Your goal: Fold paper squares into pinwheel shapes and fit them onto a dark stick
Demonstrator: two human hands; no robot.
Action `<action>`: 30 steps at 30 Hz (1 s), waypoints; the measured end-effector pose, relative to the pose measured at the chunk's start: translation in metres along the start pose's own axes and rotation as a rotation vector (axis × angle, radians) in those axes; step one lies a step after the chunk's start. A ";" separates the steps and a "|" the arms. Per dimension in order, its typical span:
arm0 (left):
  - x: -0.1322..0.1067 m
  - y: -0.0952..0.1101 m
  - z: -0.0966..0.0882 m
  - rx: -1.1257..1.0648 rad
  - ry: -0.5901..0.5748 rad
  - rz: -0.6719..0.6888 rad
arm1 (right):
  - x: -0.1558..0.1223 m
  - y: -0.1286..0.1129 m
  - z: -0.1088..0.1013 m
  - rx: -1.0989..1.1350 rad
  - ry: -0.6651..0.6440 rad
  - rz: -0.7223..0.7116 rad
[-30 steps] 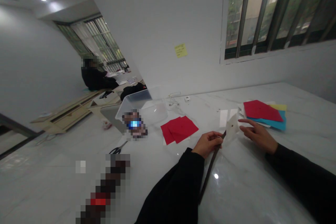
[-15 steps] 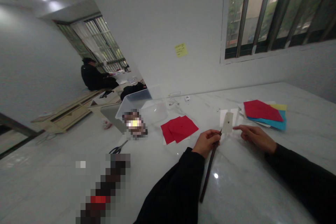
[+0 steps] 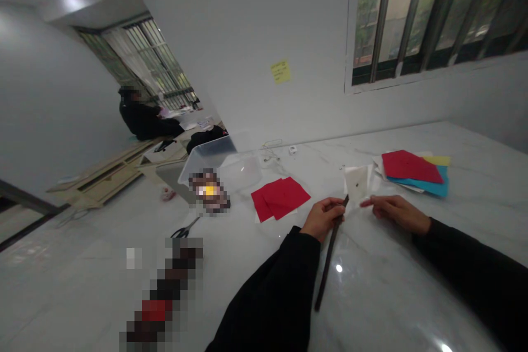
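Observation:
My left hand [image 3: 322,219] is closed around a long, thin dark stick [image 3: 330,261], whose upper tip rises just past my fingers. A small white paper square [image 3: 357,182] with a dark dot near its middle stands just beyond that tip. I cannot tell if the paper is fixed to the stick. My right hand [image 3: 395,210] is stretched out flat with its fingers apart from the stick, and its fingertips are just below the paper's right corner. Both black sleeves lie along the white marble table [image 3: 383,308].
Red paper sheets [image 3: 280,197] lie left of my hands, and a coloured paper pile [image 3: 412,172] lies to the right. Farther left are a transparent plastic box [image 3: 220,168], black-handled scissors [image 3: 185,230] and pixelated objects. A seated person [image 3: 144,120] is in the far room.
The white paper has gone from leaning right to nearly upright. My right hand has shifted left, closer to the stick, and the whole view has tilted slightly.

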State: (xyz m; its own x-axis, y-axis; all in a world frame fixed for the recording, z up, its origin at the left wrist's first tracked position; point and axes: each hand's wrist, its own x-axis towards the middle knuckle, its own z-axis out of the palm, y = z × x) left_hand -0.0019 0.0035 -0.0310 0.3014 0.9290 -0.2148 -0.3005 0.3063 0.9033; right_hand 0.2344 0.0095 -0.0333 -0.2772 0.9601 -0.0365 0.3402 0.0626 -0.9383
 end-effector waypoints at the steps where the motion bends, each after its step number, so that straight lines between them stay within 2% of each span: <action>1: 0.000 0.001 0.000 0.000 0.001 -0.002 | -0.001 -0.002 0.001 -0.030 -0.083 -0.013; 3: 0.000 0.004 0.001 0.002 0.006 -0.006 | -0.002 -0.006 0.003 -0.079 -0.143 -0.056; 6: -0.001 0.008 0.003 0.002 0.029 0.011 | -0.001 -0.010 0.004 -0.124 -0.068 -0.104; 10: -0.001 0.011 0.003 -0.005 0.017 0.007 | 0.004 -0.005 -0.003 -0.125 0.110 -0.120; 15: -0.001 0.011 0.003 0.014 0.010 0.006 | 0.009 0.005 -0.006 -0.001 0.369 -0.083; 18: 0.000 0.010 0.003 0.052 -0.009 0.001 | 0.008 0.003 -0.007 -0.010 0.469 -0.079; 20: 0.000 0.009 0.002 0.102 -0.039 0.001 | 0.006 0.000 -0.009 -0.131 0.469 -0.119; 24: -0.001 0.008 0.002 0.191 -0.072 0.000 | 0.004 -0.002 -0.018 -0.415 0.389 -0.173; 30: 0.001 0.007 0.000 0.175 -0.070 0.018 | 0.008 0.007 -0.021 -0.523 0.262 -0.162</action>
State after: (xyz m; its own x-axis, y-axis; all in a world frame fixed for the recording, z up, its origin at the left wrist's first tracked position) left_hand -0.0036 0.0068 -0.0250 0.3614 0.9154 -0.1772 -0.1466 0.2435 0.9588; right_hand 0.2538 0.0234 -0.0332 -0.1545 0.9581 0.2411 0.7274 0.2754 -0.6285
